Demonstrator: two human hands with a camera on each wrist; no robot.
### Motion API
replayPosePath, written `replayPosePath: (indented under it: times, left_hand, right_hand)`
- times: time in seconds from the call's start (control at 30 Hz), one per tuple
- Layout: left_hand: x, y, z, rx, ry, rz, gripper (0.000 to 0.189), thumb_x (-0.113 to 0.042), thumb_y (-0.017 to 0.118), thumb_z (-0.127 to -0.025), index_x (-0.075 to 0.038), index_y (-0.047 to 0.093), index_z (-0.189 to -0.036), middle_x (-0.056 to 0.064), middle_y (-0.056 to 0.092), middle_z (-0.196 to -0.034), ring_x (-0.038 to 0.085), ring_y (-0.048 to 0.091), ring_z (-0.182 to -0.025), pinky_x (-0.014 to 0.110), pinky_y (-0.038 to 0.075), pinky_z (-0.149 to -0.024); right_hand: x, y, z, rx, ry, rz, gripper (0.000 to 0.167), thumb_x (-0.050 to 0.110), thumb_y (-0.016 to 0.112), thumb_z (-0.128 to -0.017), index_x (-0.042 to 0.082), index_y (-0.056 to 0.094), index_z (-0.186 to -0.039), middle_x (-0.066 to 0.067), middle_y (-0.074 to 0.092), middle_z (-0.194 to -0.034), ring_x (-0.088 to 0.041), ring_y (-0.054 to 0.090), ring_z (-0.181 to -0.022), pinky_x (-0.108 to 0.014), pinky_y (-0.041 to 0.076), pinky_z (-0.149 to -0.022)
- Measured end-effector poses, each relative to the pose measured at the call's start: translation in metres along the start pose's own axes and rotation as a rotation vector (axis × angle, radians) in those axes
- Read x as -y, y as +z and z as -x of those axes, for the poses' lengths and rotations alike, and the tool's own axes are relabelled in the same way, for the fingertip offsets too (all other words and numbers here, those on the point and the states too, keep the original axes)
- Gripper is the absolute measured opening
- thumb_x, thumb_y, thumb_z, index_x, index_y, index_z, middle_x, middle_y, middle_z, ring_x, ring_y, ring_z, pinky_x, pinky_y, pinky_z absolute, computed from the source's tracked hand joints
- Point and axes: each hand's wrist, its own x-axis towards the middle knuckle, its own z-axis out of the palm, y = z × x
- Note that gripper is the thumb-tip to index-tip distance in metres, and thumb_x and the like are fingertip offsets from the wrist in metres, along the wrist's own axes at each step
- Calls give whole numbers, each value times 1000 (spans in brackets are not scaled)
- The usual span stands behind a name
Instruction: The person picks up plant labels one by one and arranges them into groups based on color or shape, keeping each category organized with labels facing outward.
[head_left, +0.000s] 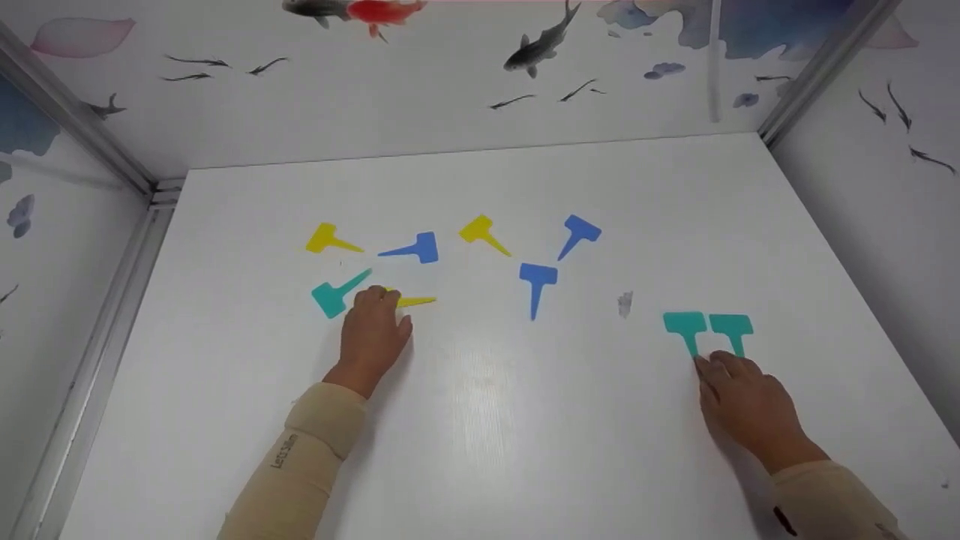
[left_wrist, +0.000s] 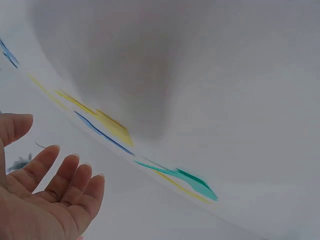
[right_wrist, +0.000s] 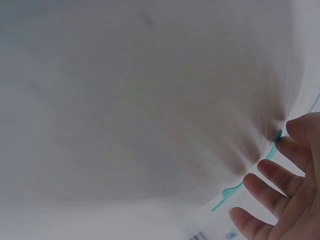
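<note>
Beige sleeves (head_left: 296,480) end in two relaxed hands, fingers loosely bent, grasping nothing. Left hand (head_left: 375,330) is over a yellow tag (head_left: 417,301); right hand (head_left: 750,405) is at the stems of two teal tags (head_left: 685,322) — flat, side by side, T-shaped — on the table (head_left: 480,480). Fingers hide the yellow head and part of a teal stem — whether they touch, I cannot tell.

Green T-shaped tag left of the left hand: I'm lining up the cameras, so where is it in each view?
Head: the green T-shaped tag lies left of centre, beside the left hand.
Left wrist: the tag lies low, right of centre.
Right wrist: not in it; those green tags are others.
Shared by head and left wrist: the left hand.
</note>
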Motion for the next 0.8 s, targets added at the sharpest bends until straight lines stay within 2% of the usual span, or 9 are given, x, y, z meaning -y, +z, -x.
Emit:
replayPosePath:
  times: [0.3,0.43,0.6,0.8]
  left_hand:
    - [49,-14,-17,31,-109,-73,49,-19,59,-94,7,49,-133,24,48,-128,36,44,-117,47,42,-103]
    - [64,-18,-25,48,-184,-41,50,-19,57,-94,8,46,-134,27,44,-130,39,40,-118,50,41,-103]
    - [76,-23,-32,73,-256,20,52,-19,55,-94,7,42,-137,27,40,-131,38,36,-119,49,38,-105]
    - [83,-25,-38,103,-335,62,59,-21,56,-95,6,35,-142,27,35,-136,38,34,-122,48,34,-109]
  right_hand:
    - [0,-1,0,4,0,-12,44,19,53,-96,-2,52,-134,-27,53,-130,-46,46,-121,-63,44,-89]
    - [-1,-2,2,-2,8,-16,44,19,53,-96,-2,52,-134,-27,52,-130,-46,45,-121,-64,44,-89]
    - [1,-2,1,-4,8,-11,44,19,53,-95,-3,52,-134,-27,52,-130,-46,44,-122,-64,43,-89]
    - [3,-4,-1,26,19,-19,46,20,52,-96,-2,50,-136,-27,50,-132,-46,43,-123,-64,42,-90]
